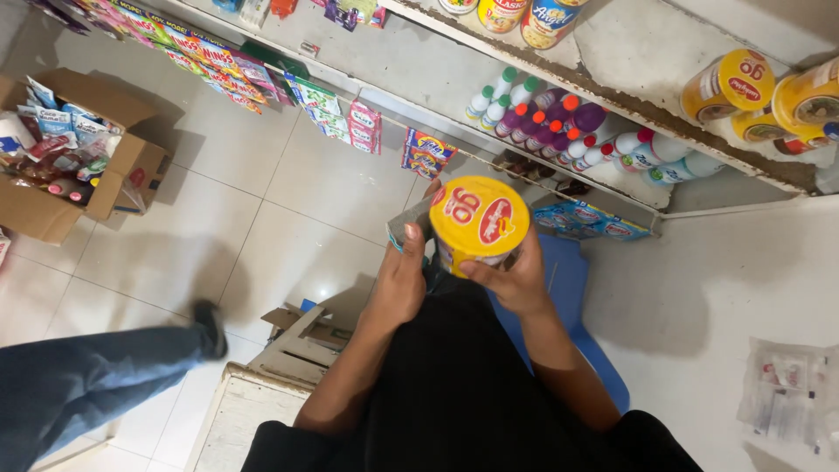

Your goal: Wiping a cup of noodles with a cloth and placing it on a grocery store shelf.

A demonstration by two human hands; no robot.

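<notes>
The right hand (517, 278) is closed around the lower side of a yellow-lidded cup (478, 225), fingers wrapped under its base, holding it tilted so the lid faces the camera. The left hand (400, 278) is curled shut on a grey cloth (409, 229), which is pressed against the cup's left side; whether the cloth reaches under the cup cannot be made out from this angle. Both hands are held in front of the person's dark clothing, above a blue stool (572, 288) that shows just beside the right forearm. Beyond the cup, a white shelf unit (629, 52) runs across the upper part of the view. It carries a row of bottles (559, 122) with green, orange and red caps, and more yellow-lidded cups (738, 86) at the right end. Flat packets (227, 70) stand along the lower shelf edge to the left. An open cardboard box (61, 157) filled with goods sits on the tiled floor (262, 227) at far left. Another person's jeans-clad leg (96, 385) crosses the lower left, near a low wooden crate (297, 350).
</notes>
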